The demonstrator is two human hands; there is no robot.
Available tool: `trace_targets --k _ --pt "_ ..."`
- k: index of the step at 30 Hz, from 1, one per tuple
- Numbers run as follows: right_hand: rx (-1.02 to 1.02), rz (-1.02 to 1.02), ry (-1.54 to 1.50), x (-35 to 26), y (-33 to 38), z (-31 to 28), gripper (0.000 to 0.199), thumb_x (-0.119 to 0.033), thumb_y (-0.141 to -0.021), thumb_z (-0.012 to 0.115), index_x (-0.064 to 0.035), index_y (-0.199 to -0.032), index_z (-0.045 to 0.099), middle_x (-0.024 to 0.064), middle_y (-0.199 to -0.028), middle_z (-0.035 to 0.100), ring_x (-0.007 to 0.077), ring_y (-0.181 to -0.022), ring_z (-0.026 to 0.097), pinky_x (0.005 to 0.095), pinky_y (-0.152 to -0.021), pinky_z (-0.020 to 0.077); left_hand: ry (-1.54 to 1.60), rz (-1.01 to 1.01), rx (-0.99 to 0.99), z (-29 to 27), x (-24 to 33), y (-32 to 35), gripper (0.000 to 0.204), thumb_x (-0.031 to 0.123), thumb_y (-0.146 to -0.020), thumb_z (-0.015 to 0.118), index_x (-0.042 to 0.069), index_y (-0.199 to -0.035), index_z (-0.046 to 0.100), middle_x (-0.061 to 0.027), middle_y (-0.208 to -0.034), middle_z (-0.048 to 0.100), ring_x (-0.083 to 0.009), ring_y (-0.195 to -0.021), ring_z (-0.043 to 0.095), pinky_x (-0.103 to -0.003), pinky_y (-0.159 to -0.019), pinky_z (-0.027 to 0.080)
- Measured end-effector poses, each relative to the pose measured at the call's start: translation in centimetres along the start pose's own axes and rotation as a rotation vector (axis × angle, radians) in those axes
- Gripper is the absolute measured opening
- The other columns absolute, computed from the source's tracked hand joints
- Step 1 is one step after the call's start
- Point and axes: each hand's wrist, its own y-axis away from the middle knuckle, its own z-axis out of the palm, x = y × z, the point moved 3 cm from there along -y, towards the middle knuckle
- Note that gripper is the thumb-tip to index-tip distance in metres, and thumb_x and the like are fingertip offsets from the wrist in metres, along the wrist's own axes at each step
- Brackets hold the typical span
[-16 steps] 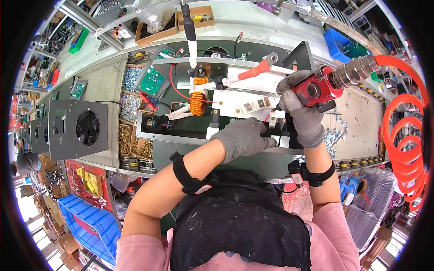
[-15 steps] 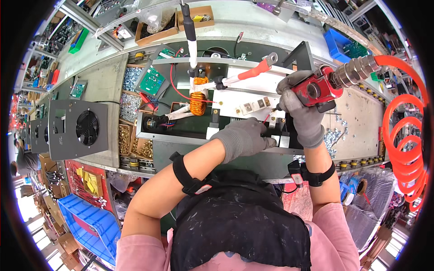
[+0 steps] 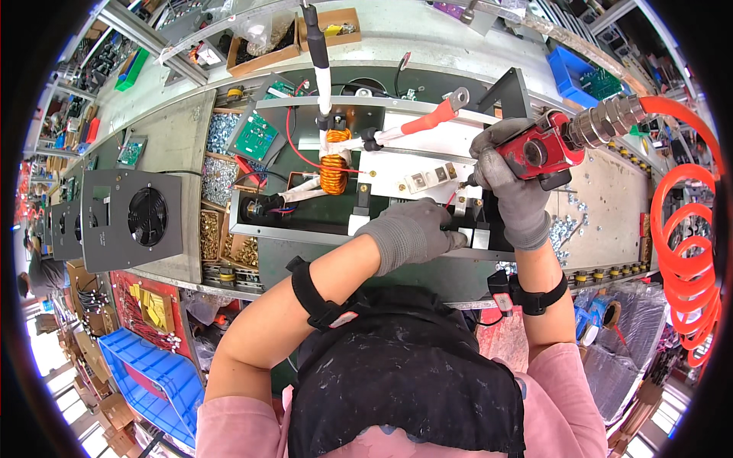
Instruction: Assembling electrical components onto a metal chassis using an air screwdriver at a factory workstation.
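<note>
the right hand, in a grey knit glove, is wrapped tight around a red pneumatic screwdriver with a ribbed metal coupling; its bit end points down-left toward the small metal-tabbed block components on the white panel of the open metal chassis. the left hand, also grey-gloved, lies fingers-down on the chassis front edge, fingertips pressing at two small white-and-black blocks just below the driver's tip; whether it pinches anything i cannot tell. both hands meet at the right end of the chassis, just beside each other.

outward: one orange wound copper coil sits mid-chassis, with one thin red wire looping from it and one white cable with a red-sleeved ring lug lying across the panel. one coiled orange air hose runs from the driver down the right side. left of the chassis are trays of loose brass and silver screws, two green circuit boards, and one grey housing with a black fan.

what could go wrong, as i judge it: the bit could skid off a screw head and nick the left fingertips, since they rest so near the tip; the hose's pull could tilt the driver and cross-thread the screw; the loose lug cable could get trapped.
</note>
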Motion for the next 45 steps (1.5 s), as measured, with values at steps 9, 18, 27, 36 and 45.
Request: trace_targets --k 9,18,27,36,45 --pt "0.010 0.007 0.001 0.2 0.1 -0.2 0.019 0.006 -0.075 0.065 -0.0001 -0.093 0.059 0.0044 -0.088 0.063 0.0093 -0.080 0.059 0.0248 -0.071 0.0501 0.017 -0.019 0.028 0.1 0.0 0.1 0.061 0.058 -0.088 0.045 0.020 -0.135 0.047 -0.0087 -0.138 0.044 -0.0271 -0.128 0.042 -0.039 -0.109 0.030" --pt "-0.105 0.001 -0.129 -1.2 -0.3 -0.2 0.029 0.004 -0.074 0.068 -0.0003 -0.101 0.058 0.0063 -0.093 0.064 0.0126 -0.085 0.061 0.0260 -0.075 0.0507 0.006 0.052 0.141 0.4 -0.3 0.1 0.061 0.054 -0.088 0.043 0.007 -0.126 0.054 -0.0159 -0.130 0.051 -0.0291 -0.121 0.049 -0.038 -0.103 0.038" --pt "-0.167 -0.024 -0.196 -1.1 0.6 -0.7 0.025 0.007 -0.073 0.064 -0.0029 -0.095 0.055 0.0076 -0.089 0.062 0.0134 -0.082 0.061 0.0267 -0.074 0.0512 0.040 -0.004 0.045 0.0 -0.2 0.0 0.060 0.056 -0.089 0.044 0.018 -0.134 0.048 -0.0110 -0.135 0.047 -0.0271 -0.126 0.045 -0.038 -0.106 0.033" --pt "-0.087 0.003 -0.096 -1.2 0.8 -0.4 0.020 0.008 -0.074 0.063 -0.0039 -0.087 0.055 0.0048 -0.081 0.060 0.0115 -0.076 0.060 0.0265 -0.069 0.0510 0.043 0.026 0.073 0.2 -0.3 0.1 0.058 0.055 -0.089 0.045 0.018 -0.134 0.049 -0.0119 -0.133 0.049 -0.0276 -0.123 0.047 -0.038 -0.105 0.035" --pt "0.016 -0.019 -0.036 -0.1 0.7 -0.6 0.028 0.010 -0.071 0.065 -0.0027 -0.094 0.056 0.0051 -0.087 0.060 0.0116 -0.081 0.059 0.0263 -0.073 0.0505 0.017 0.038 0.101 0.3 -0.3 -0.1 0.060 0.054 -0.089 0.044 0.015 -0.133 0.049 -0.0115 -0.135 0.048 -0.0270 -0.124 0.047 -0.037 -0.105 0.035"
